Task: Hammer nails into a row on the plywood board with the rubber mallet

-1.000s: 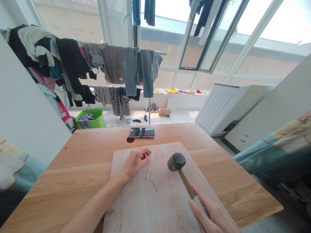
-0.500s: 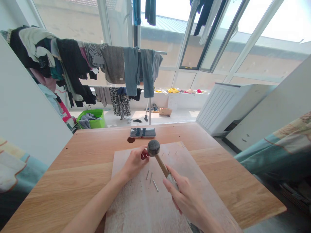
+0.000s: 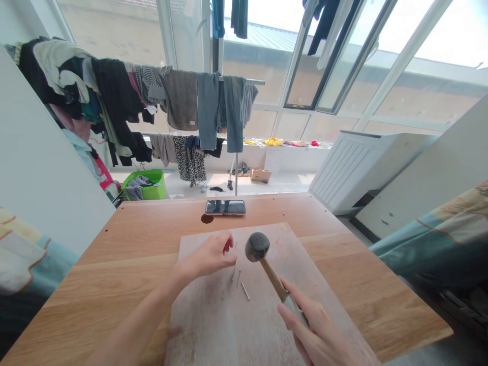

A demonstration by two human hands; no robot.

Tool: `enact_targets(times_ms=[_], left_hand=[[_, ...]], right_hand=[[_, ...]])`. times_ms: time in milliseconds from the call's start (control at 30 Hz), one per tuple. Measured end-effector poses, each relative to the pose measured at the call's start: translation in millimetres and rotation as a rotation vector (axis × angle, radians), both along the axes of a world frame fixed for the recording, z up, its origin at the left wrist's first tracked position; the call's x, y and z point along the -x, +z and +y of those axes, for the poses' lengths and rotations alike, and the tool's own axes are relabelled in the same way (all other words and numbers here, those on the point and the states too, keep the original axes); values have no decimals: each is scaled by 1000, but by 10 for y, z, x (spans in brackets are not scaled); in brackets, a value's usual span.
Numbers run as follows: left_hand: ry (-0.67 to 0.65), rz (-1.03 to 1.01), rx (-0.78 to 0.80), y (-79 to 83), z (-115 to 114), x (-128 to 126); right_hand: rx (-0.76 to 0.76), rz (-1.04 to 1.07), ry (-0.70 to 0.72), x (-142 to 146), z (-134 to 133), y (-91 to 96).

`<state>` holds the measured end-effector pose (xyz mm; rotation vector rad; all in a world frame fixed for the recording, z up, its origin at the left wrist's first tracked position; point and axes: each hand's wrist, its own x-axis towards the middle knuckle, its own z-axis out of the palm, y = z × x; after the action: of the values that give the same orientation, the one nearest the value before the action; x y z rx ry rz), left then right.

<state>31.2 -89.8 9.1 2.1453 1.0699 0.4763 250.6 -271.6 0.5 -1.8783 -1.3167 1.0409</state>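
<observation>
My right hand point(image 3: 310, 325) is wrapped round the grey grip of a rubber mallet point(image 3: 274, 277). The black mallet head point(image 3: 257, 247) is over the upper part of a pale, worn board point(image 3: 213, 330). To its left, my left hand point(image 3: 213, 253) has curled fingers with the thumb apart from them, and I see nothing held. A thin nail point(image 3: 236, 244) stands just beside its fingertips. Closer to me, a loose nail point(image 3: 245, 291) lies on the board, with more nails point(image 3: 239, 277) just above it. Another small nail point(image 3: 278, 239) stands right of the mallet head.
The board lies on a wooden table point(image 3: 125, 264). A phone point(image 3: 225, 207) rests near the far edge beside a dark round hole point(image 3: 207, 218). Beyond stand a clothes rack with laundry point(image 3: 183, 99) and a green basket point(image 3: 154, 190). Curtains point(image 3: 438, 239) hang at both sides.
The mallet has moved right and toward me, away from my left hand. My left hand has come off the nail, its thumb and fingers parting, and the nail now stands alone.
</observation>
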Motion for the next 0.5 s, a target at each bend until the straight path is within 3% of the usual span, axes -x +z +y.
enact_targets(times_ms=[167,367,500], left_hand=[[-239,320,-94,238,-261,42],[-252,484,-232,230,-447,-131],[-249,580,-276,235,-429,-148]], right_hand=[[-74,-190,-69,-179,-213,-109],[-286,-264,95,-222,-244,-249],[-307,-306,102,-301,-234,-306]])
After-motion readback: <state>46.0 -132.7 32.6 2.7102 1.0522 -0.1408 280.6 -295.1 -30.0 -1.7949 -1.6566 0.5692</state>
